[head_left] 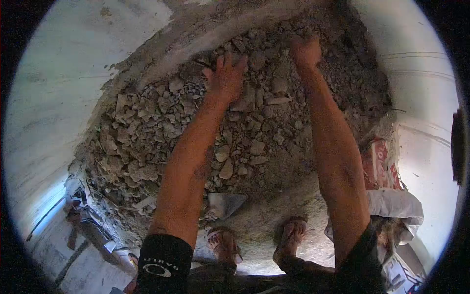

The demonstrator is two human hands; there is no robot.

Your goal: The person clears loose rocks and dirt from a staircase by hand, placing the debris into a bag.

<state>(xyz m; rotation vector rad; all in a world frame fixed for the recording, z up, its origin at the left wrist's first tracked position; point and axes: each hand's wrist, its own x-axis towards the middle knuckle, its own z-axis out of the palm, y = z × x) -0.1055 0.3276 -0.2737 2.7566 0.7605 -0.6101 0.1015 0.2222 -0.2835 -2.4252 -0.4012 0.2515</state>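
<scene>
Both my arms reach forward over a heap of broken rubble [142, 171], made of grey-brown lumps, stones and loose dirt. My left hand [227, 78] is open, its fingers spread over the stones at the far side of the heap. Further to the right, my right hand [306, 51] is down at the dirt with its fingers curled in. Whatever those fingers hold, if anything, is hidden and dim. Nearer my feet, a grey triangular metal blade, like that of a trowel [226, 205], lies at the heap's front edge.
My sandalled feet [293, 232] stand on a dusty floor just before the heap. Pale walls [58, 88] rise on both sides. At right are a red-and-white sack [377, 159] and whitish plastic sheeting [397, 205]. Assorted clutter [93, 230] lies at lower left.
</scene>
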